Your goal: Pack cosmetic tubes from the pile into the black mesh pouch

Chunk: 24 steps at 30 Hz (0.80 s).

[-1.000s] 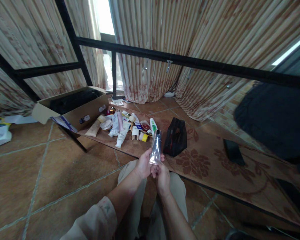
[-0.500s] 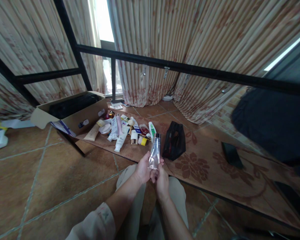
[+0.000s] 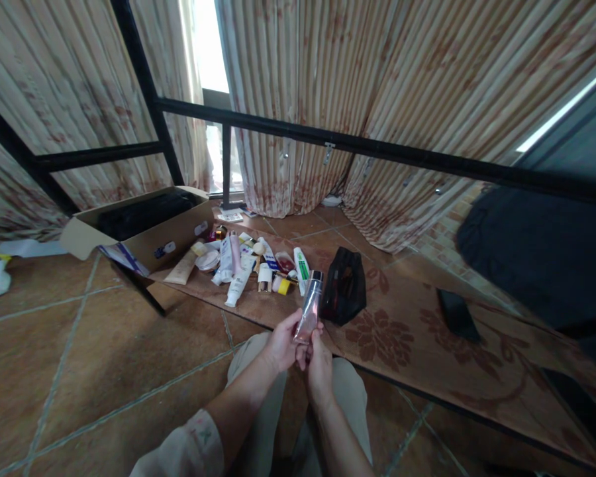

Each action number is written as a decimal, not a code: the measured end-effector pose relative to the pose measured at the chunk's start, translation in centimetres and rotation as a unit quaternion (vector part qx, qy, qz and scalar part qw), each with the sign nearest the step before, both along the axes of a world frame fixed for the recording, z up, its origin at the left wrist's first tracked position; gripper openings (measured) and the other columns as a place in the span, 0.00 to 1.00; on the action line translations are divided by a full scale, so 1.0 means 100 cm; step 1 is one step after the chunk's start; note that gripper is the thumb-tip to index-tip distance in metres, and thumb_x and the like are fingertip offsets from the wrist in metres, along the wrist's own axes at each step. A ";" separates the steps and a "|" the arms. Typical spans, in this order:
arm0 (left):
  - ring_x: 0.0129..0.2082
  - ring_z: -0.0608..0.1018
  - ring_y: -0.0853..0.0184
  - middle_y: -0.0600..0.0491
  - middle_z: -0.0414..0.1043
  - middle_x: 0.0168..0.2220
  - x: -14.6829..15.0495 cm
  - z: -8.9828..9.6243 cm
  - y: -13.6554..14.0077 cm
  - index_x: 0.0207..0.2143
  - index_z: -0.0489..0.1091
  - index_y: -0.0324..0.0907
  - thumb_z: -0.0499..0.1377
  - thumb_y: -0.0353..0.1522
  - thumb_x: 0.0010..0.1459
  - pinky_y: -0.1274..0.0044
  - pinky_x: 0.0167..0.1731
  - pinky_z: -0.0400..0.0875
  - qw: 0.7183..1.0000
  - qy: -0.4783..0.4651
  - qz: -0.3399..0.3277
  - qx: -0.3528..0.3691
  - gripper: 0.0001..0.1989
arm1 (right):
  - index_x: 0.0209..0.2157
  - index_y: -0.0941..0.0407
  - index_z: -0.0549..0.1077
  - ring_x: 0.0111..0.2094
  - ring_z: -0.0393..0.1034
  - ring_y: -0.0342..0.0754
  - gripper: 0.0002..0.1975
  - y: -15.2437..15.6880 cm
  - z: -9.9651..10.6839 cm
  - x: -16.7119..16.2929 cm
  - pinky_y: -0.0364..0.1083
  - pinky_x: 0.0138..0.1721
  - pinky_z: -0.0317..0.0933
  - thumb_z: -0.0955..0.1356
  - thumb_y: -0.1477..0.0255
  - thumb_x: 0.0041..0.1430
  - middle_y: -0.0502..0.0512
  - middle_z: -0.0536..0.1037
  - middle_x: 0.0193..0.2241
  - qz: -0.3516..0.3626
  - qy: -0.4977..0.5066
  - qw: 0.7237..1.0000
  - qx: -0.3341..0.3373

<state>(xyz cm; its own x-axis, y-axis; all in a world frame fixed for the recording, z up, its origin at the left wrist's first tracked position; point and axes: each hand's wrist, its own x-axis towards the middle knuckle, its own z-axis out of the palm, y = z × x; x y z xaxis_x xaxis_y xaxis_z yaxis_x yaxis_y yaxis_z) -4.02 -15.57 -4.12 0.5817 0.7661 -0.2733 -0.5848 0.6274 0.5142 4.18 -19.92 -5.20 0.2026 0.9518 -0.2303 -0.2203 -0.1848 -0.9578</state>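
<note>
A shiny silver-pink squeeze tube point(image 3: 310, 308) with a dark metallic cap points away from me above my knees. My left hand point(image 3: 284, 342) grips its lower left side, thumb along the edge. My right hand point(image 3: 318, 363) holds the bottom end from the right, its fingers partly hidden. Just beyond the tube lies a white and green tube point(image 3: 301, 268). To its right stands a black mesh bag point(image 3: 345, 286). Left of these is a group of cosmetics, among them a white tube point(image 3: 239, 286), a beige tube point(image 3: 181, 268) and a yellow-lidded jar point(image 3: 281, 285).
The items lie on a long low bench with a brown floral cover point(image 3: 382, 338). A cardboard box point(image 3: 179, 233) with black contents stands at its left end. A dark phone-like slab point(image 3: 457, 314) lies to the right. A black metal rail point(image 3: 278, 126) crosses before the curtains point(image 3: 318, 73).
The tube has turned in my hands, showing a narrower side, and its cap leans slightly more to the right. Both hands still hold it. The view has shifted slightly.
</note>
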 end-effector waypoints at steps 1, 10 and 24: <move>0.11 0.70 0.69 0.50 0.73 0.22 0.001 0.001 -0.001 0.46 0.69 0.33 0.51 0.46 0.59 0.79 0.07 0.65 1.000 0.013 0.016 0.011 0.26 | 0.14 0.56 0.64 0.11 0.54 0.39 0.30 0.000 0.001 0.000 0.40 0.14 0.44 0.61 0.45 0.53 0.47 0.63 0.08 -0.003 0.000 1.000 0.000; 0.12 0.69 0.74 0.59 0.69 0.23 0.004 0.004 -0.009 0.46 0.64 0.41 0.65 0.39 0.48 0.85 0.04 0.59 0.991 0.082 0.084 0.059 0.24 | 0.16 0.56 0.66 0.12 0.56 0.40 0.30 0.000 -0.001 -0.001 0.40 0.15 0.48 0.60 0.45 0.56 0.47 0.64 0.09 -0.016 -0.023 1.000 -0.004; 0.10 0.64 0.78 0.61 0.66 0.22 0.007 -0.001 -0.004 0.43 0.62 0.43 0.65 0.41 0.49 0.87 0.06 0.51 0.978 0.092 0.165 0.085 0.23 | 0.23 0.58 0.71 0.14 0.58 0.40 0.32 -0.004 -0.014 0.004 0.41 0.16 0.49 0.56 0.45 0.58 0.51 0.71 0.16 -0.003 -0.022 0.999 0.045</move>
<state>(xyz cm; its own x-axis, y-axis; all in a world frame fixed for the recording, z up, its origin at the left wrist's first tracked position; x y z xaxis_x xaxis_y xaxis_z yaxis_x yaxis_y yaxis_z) -3.30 -15.96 -4.19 0.2485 0.9475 -0.2013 -0.6291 0.3159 0.7102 4.63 -20.29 -6.61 0.2168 0.9670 -0.1339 -0.1787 -0.0955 -0.9793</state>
